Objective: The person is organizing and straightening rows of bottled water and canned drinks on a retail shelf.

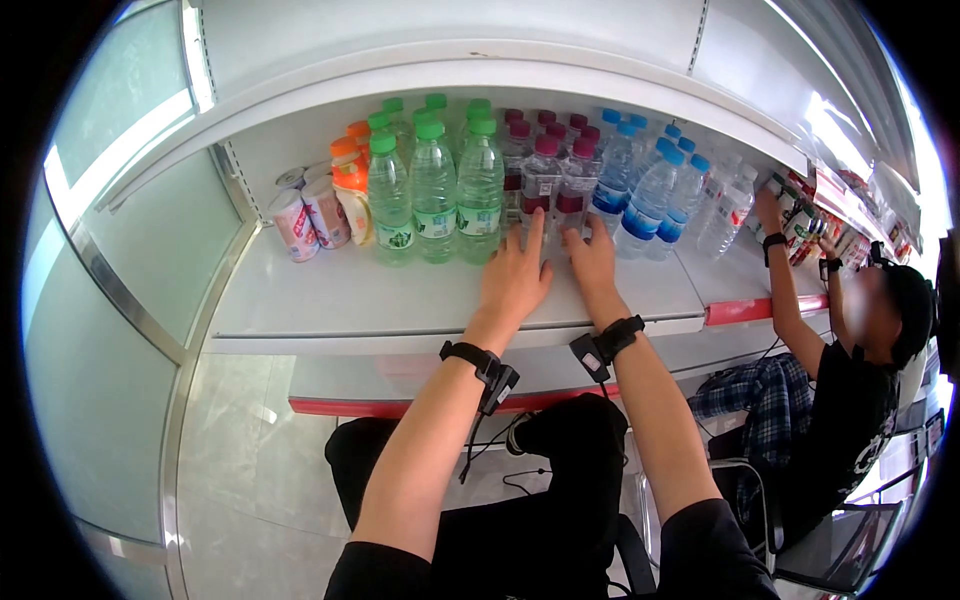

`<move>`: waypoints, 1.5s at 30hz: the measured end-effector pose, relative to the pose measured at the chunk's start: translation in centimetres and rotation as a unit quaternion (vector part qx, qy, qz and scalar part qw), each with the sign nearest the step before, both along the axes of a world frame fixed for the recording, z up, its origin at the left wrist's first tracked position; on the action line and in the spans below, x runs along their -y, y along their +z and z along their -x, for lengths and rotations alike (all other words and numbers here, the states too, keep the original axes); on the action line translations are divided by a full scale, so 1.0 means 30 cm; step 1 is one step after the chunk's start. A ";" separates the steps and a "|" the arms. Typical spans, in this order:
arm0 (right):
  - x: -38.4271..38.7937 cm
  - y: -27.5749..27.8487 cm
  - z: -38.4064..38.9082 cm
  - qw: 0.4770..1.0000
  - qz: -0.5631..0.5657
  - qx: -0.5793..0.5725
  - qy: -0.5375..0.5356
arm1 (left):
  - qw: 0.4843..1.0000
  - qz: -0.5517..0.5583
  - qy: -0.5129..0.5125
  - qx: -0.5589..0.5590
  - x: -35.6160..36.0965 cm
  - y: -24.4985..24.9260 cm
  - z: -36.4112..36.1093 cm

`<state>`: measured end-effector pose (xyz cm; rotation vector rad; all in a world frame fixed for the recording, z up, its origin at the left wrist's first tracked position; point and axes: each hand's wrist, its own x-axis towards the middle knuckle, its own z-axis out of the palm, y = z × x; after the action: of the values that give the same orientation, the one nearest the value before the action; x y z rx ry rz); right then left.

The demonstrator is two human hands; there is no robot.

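The left hand [515, 278] and right hand [592, 262] lie open, empty, before two front maroon-capped bottles [545, 185] at twelve o'clock. Three front green-capped bottles [434, 195] stand at ten o'clock

clear glossy plastic bottles [480, 195], smooth white shelf [340, 295] — shiny metal frame [120, 295], glossy tiled floor [240, 440], black fabric wrist straps [468, 355]

a single head-worn camera looks forward and down, close over the shelf [400, 300].
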<state>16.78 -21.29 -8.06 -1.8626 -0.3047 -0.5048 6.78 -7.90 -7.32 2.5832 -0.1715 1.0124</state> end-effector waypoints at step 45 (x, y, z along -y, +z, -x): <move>-0.008 0.080 0.075 0.998 0.028 -0.057 0.008 | 0.991 0.092 -0.089 0.040 -0.025 -0.026 -0.034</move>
<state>14.53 -21.06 -5.66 -1.9329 -0.2592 -0.3811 7.79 -7.16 -8.11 2.3175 -0.3073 1.0154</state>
